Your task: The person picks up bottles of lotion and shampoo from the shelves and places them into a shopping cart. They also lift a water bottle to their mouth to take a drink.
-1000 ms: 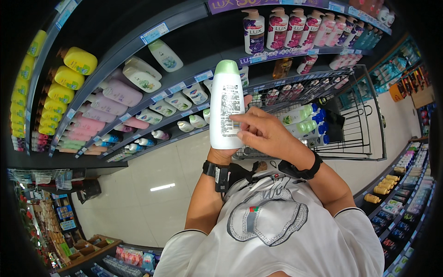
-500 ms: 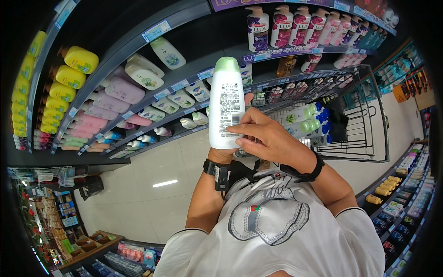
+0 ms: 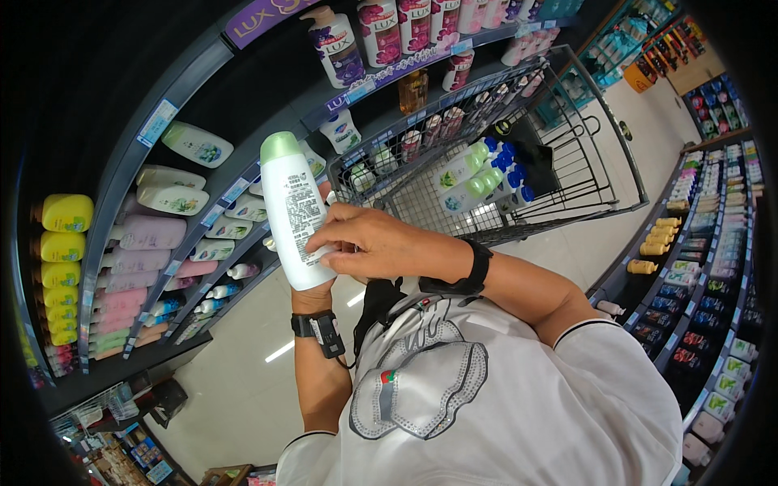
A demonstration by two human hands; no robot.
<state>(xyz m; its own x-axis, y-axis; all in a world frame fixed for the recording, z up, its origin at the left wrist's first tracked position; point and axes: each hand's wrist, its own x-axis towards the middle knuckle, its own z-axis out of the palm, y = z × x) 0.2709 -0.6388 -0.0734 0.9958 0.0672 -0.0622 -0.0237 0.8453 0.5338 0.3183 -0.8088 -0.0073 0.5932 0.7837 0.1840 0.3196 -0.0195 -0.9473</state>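
A white shampoo-type bottle [image 3: 293, 215] with a pale green cap stands nearly upright before me, its top leaning left. Dense dark print covers the side facing me. My left hand [image 3: 314, 293] is closed round it from behind and below; most of its fingers are hidden by the bottle. My right hand [image 3: 373, 241] reaches across from the right, fingers apart, with fingertips at the lower right of the printed side. It points at or touches the print and does not grip the bottle.
A wire shopping cart [image 3: 559, 206] beyond my right forearm holds several green-and-white bottles [image 3: 466, 174] with green or blue caps. Shelves with yellow bottles [image 3: 63, 251], purple bottles [image 3: 150, 232] and pump bottles [image 3: 334, 47] curve round the left and far side. Another stocked shelf [image 3: 689, 300] stands right.
The view has swung right, so shelves and cart sit farther left in the picture. The bottle and both hands also appear farther left, the bottle more tilted. My hold stays the same.
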